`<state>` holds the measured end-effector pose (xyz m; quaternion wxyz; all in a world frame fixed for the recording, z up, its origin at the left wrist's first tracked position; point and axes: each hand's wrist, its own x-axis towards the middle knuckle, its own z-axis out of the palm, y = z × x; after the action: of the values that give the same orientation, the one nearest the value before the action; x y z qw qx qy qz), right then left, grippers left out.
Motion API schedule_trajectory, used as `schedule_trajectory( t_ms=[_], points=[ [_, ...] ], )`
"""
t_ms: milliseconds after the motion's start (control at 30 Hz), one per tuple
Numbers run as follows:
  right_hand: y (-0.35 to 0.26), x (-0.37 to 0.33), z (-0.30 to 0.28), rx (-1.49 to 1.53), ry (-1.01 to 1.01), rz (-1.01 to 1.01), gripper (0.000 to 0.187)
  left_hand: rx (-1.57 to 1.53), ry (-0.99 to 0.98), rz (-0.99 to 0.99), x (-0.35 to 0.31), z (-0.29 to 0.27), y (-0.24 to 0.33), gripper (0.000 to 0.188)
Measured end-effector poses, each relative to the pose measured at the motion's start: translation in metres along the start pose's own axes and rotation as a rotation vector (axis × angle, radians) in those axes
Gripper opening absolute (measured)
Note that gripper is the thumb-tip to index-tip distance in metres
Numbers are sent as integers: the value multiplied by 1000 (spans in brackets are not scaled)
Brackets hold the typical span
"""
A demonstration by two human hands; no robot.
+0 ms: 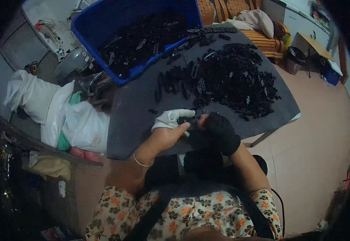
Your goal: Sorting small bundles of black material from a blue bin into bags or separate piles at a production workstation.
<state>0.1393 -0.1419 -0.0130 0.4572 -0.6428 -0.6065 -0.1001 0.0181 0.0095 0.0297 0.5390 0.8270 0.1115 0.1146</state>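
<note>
My left hand (170,125), in a white fingerless glove or wrap with thumb and fingertips bare, pinches a small dark piece (191,119) over the near part of the table. My right hand (222,131), in a black glove with bare fingertips, is closed at the same piece from the other side. Its fingers are slightly blurred, and I cannot make out the piece's exact kind. Beyond both hands lies a heap of small black parts (239,80). Several longer black oval pieces (185,86), resembling hair clips, lie along the heap's left side.
A blue bin (84,30) with many black pieces leans at the table's far left. Dark grey cloth covers the table (128,108). White sacks (82,124) crowd its left side. A wooden bench (259,40) and a small waste basket (294,60) stand at the far right.
</note>
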Motion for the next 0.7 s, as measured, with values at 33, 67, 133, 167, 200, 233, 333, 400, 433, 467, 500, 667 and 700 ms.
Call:
schedule_trajectory(
  t_ms=[33,67,133,167,200,233,333,400,433,467,500,667,700],
  points=[
    [-1,0,-2,-122,-22,-150,19,12,-41,-29,-1,1,6,32],
    [0,-2,-2,-125,-20,-145,19,12,-47,-29,-2,1,11,32],
    [3,-4,0,-223,10,-140,15,34,-69,-85,-3,1,19,31],
    [4,-5,1,-222,12,-141,15,36,-68,-84,-4,1,20,31],
    [4,-7,3,-292,38,-195,15,30,-71,-71,-4,1,19,30],
    [3,-5,3,-362,63,-248,14,23,-73,-59,-5,0,17,30],
    [-10,2,-4,-268,-70,-168,14,-69,-17,-53,-8,1,1,28],
    [-8,0,-1,-232,-66,-189,15,-111,-25,-69,-11,0,-7,28],
    [-8,-1,0,-192,-62,-211,15,-153,-31,-87,-12,-1,-9,28],
    [-10,-2,0,-192,-63,-211,15,-154,-30,-88,-14,-3,-10,28],
    [-14,-4,-2,-192,-78,-227,18,-223,-73,-114,-15,-5,-11,28],
    [-11,-7,3,-215,-69,-337,24,-345,-89,-172,-22,-3,-16,29],
    [-11,-8,4,-213,-81,-313,25,-334,-82,-157,-23,-2,-19,30]
  ],
)
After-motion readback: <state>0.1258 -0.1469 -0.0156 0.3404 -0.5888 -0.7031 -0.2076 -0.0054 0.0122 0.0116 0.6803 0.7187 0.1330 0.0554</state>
